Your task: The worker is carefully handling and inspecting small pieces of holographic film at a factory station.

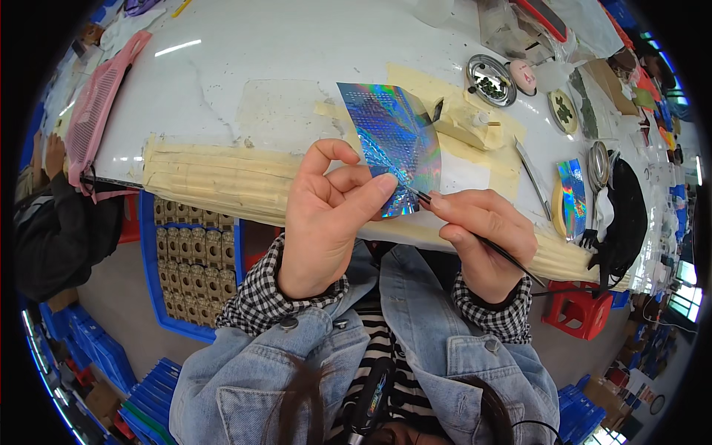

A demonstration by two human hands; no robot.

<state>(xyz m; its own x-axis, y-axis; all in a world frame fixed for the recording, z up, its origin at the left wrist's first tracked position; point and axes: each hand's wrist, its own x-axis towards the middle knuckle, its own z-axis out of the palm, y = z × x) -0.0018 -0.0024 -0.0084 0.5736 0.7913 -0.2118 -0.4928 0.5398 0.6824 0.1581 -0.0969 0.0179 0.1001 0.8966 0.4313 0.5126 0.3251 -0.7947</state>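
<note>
A shiny holographic sticker sheet (393, 122) with rows of small marks is pinched by its lower edge in my left hand (330, 215). The thumb presses on its face, and the sheet stands up, slightly bent, above the table's front edge. My right hand (486, 237) is closed around slim black tweezers (498, 251), held like a pen. Their tip meets the lower part of the sheet, close to my left thumb. Whether anything tiny sits between the prongs is too small to tell.
Beyond the sheet stands a tape-covered block (475, 126). Silver tweezers (532, 174), a round metal dish (491, 80) of small dark parts and a tape roll (569, 200) lie to the right. A pink basket (107, 104) stands left; below it, a blue tray (152, 282) holds metal parts.
</note>
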